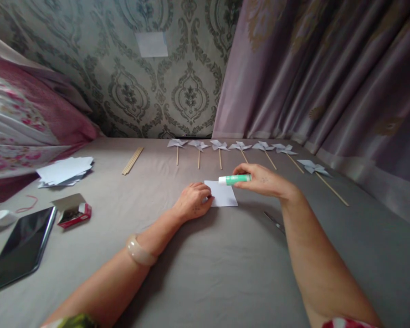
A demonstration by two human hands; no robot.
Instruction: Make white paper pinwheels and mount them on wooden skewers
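My right hand (261,181) is closed round a green and white glue stick (234,179), held level just above the far edge of a small white paper square (223,195) on the grey sheet. At the square's left edge rests my left hand (193,202), fingers curled, touching the paper. Behind them a row of several white paper pinwheels on wooden sticks (220,147) runs along the back.
Scissors (275,222) lie partly under my right forearm. Loose wooden sticks (133,160) and a stack of white paper (65,171) are at the left. A small open red box (71,211), a dark tablet (22,247) and a tape roll (0,217) sit nearer left. Curtain on the right.
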